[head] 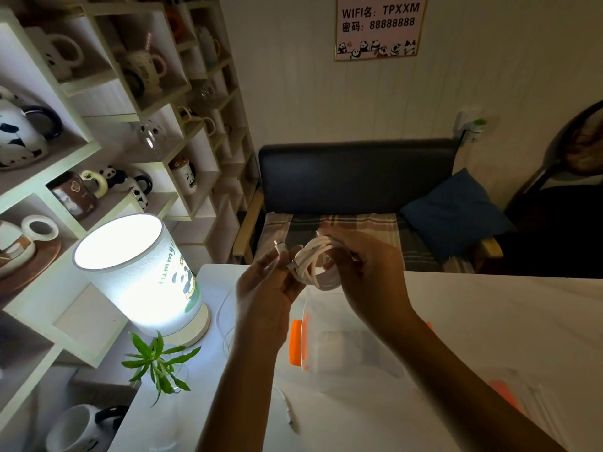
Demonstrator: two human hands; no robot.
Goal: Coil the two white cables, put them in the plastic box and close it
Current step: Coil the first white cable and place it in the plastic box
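Note:
A white cable (318, 265) is wound into a coil and held in the air above the table's far edge. My right hand (365, 265) grips the coil from the right, fingers through the loops. My left hand (270, 282) pinches the cable's loose end with its metal plug beside the coil. Below the hands stands the clear plastic box (339, 350) with an orange clasp on its left side, open. Its lid (518, 399), with an orange clasp, lies at the right. A second white cable (288, 409) lies loose on the table, running from left of the box to near my left forearm.
A lit cylindrical lamp (146, 275) stands at the white table's (489, 308) left corner, with a small green plant (160, 360) in a glass in front of it. Shelves of mugs fill the left. A dark sofa (355, 177) with a blue cushion sits behind the table.

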